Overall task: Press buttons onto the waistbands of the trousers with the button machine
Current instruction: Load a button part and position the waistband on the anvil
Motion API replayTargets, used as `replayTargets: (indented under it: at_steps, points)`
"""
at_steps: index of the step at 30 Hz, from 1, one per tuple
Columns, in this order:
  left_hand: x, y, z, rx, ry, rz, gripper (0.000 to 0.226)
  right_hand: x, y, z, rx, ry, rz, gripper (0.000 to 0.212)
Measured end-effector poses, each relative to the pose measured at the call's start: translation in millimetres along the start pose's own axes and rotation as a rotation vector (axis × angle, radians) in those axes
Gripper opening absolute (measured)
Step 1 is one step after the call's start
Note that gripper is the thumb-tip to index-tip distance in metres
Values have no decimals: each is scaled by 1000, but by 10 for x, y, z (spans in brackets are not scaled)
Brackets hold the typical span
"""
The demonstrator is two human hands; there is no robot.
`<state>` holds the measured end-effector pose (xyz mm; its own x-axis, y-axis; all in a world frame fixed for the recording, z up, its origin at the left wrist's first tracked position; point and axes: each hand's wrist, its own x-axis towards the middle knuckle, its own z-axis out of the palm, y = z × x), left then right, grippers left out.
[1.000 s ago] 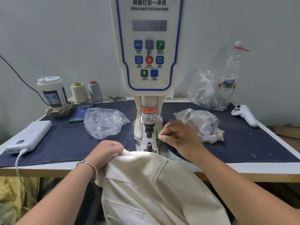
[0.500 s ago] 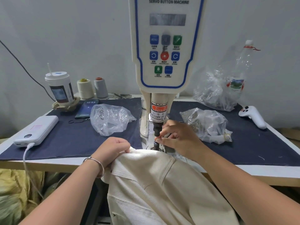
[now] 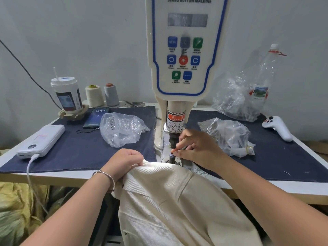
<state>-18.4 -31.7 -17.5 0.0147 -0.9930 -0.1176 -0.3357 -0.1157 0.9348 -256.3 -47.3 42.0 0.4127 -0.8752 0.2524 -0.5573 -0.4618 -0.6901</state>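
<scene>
Left hand [image 3: 124, 161] is bunched tight around the top edge of the cream trousers [image 3: 170, 206], fingers curled into the waistband cloth and holding it up at the table's front edge, a silver bangle [image 3: 106, 180] on that wrist. The trousers drape down off the table toward the camera, waistband end lying just short of the machine's lower die [image 3: 171, 155]. Right hand [image 3: 198, 148] is over there now, thumb and forefinger pinched together at the top of that little dark post, right under the press head [image 3: 173, 139]; whatever sits between the fingertips is too small to make out. Just above, the red warning label [image 3: 175, 118] on the column of the button machine [image 3: 186, 50]. Either side, a dark blue cloth [image 3: 79, 148] covers the table [image 3: 266, 187]. On the left, a clear bag of small metal parts [image 3: 122, 130], a white power bank [image 3: 41, 141] with its cable plugged in, a phone [image 3: 96, 118] reading 15:53. On the right, a second crumpled bag [image 3: 227, 134] just beside the right hand and a white controller [image 3: 276, 126]. Further back, a lidded cup with a straw [image 3: 65, 95], two thread cones [image 3: 102, 95], a bigger plastic bag with a clear bottle [image 3: 248, 96] against the wall.
</scene>
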Motion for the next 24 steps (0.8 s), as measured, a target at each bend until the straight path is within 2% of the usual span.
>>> replayTargets:
  at_steps: [6,9,11,13,16,19,24]
  points:
    - [22,-20,-10,17,1,1,16,8,18,1,-1,-5,2,31]
    - [27,-33,-13,1,2,8,15,-15,27,-30,36,-15,17,21]
    - [-6,-2,-8,-11,-6,-4,13,-69,28,-50,85,37,3,13]
    - [-89,44,-6,-72,-37,-25,9,-202,21,-65,168,158,4,10]
    - [-332,140,-18,-159,-194,-8,10,-488,-30,-89,289,221,-2,12]
    - [-661,287,23,-93,-371,111,22,-696,-146,-164,400,72,-20,15]
    - [-1150,768,194,-186,-634,241,18,-810,-389,-308,647,-402,-51,28]
